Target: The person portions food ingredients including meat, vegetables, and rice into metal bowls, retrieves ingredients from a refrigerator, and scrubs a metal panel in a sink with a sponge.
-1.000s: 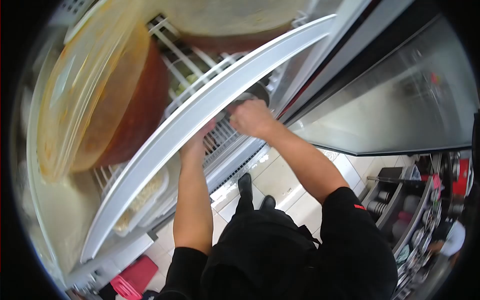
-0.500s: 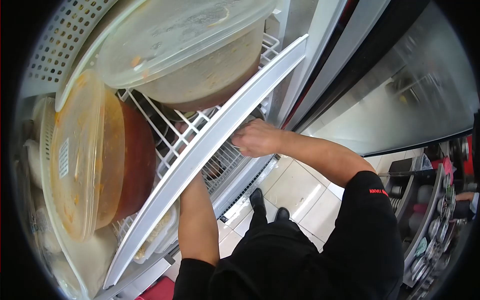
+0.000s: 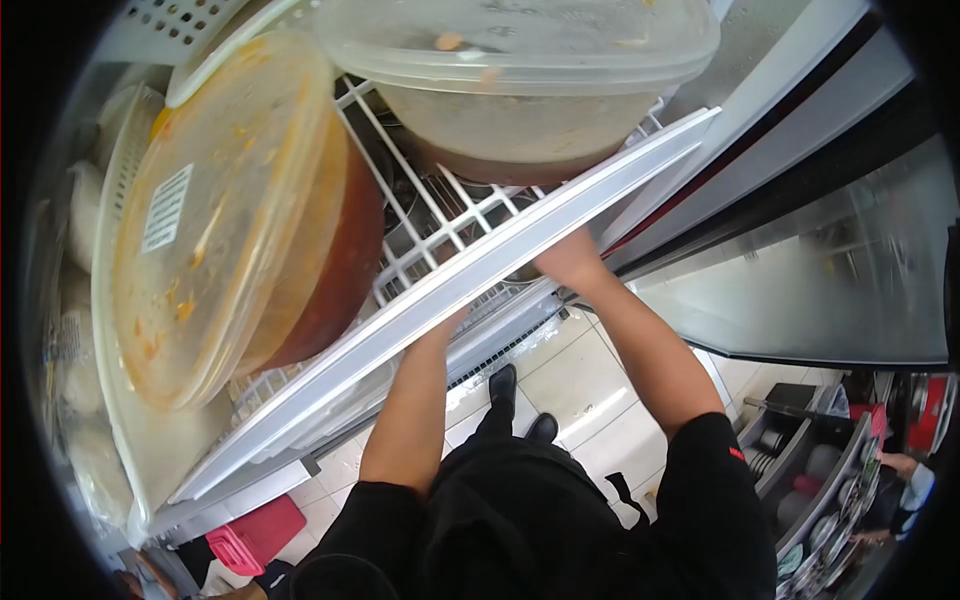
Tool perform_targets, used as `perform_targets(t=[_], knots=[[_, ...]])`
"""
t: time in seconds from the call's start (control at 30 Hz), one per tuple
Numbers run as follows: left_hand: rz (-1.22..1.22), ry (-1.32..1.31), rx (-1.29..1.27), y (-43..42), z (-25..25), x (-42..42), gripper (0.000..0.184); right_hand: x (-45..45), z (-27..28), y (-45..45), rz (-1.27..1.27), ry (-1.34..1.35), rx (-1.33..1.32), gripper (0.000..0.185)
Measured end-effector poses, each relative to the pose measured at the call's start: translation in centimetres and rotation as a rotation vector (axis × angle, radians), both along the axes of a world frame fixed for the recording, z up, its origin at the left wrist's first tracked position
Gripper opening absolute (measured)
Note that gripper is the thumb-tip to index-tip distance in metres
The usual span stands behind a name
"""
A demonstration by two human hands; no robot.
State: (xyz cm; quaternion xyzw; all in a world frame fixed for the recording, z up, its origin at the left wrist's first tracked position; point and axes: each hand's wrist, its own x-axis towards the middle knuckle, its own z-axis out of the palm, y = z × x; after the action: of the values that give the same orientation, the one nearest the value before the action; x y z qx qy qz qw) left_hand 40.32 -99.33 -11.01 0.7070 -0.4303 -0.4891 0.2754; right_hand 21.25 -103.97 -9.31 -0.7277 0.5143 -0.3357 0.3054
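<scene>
My left hand (image 3: pixel 455 318) reaches under the white wire shelf (image 3: pixel 520 242) of an upright fridge; its fingers are hidden behind the shelf's front edge. Farther right, my right hand (image 3: pixel 568 258) goes under the same shelf, with only its back and wrist showing. Between the two hands, part of a round metal vessel (image 3: pixel 522 272) shows below the edge. I cannot tell whether either hand grips it. On the shelf above stand a lidded tub of red-orange food (image 3: pixel 345 265) and a cloudy lidded tub (image 3: pixel 520 115).
A perforated white basket (image 3: pixel 108 330) with pale bagged items sits at the left. The fridge door (image 3: pixel 800 300) stands open at the right. A pink container (image 3: pixel 258 530) is on the tiled floor. Beyond a rack of dishes (image 3: pixel 800 480), another person's arm (image 3: pixel 905 480) shows.
My view has turned, so the shelf and tubs appear shifted to the right. My right hand has gone farther under the shelf edge, and its fingers are now hidden.
</scene>
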Motion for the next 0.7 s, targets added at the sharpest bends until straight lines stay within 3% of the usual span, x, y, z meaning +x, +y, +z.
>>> perform_targets(t=[0.07,0.17,0.3,0.4,0.47,0.5,0.6,0.63,0.67,0.7], knots=[[0.146,0.363,0.168,1.2,2.4,-1.9,0.049,-0.1,2.0,-0.5,-0.261,-0.738,0.592,0.036],[0.181,0.686,0.122,0.9,1.2,-2.8,0.050,-0.1,6.2,0.4,-0.245,-1.189,0.897,0.029],[0.214,0.757,0.110,1.7,2.2,-3.7,0.052,0.6,7.3,1.5,-0.268,-1.339,1.008,0.038],[0.268,0.746,0.105,2.8,2.0,-3.2,0.043,0.6,8.9,2.9,-0.251,-1.445,1.073,0.043],[0.331,0.610,0.045,4.6,2.7,-2.6,0.029,0.1,8.3,3.6,-0.125,-1.463,1.064,0.043],[0.303,0.662,0.019,5.8,2.9,-2.5,0.024,-0.5,7.6,4.3,-0.082,-1.481,1.041,0.043],[0.083,0.707,0.094,9.5,2.8,-4.5,0.014,-2.5,6.8,6.5,0.054,-1.370,0.997,0.033],[-0.068,0.708,0.184,10.3,2.5,-5.7,0.014,-2.9,5.2,8.1,0.058,-1.398,0.790,0.021],[-0.151,0.701,0.265,11.2,2.7,-7.8,0.015,-4.8,5.6,9.8,0.217,-1.650,0.834,0.018],[-0.295,0.685,0.289,11.6,0.5,-9.1,0.016,-6.0,7.4,11.7,-0.044,-1.464,0.888,0.026]])
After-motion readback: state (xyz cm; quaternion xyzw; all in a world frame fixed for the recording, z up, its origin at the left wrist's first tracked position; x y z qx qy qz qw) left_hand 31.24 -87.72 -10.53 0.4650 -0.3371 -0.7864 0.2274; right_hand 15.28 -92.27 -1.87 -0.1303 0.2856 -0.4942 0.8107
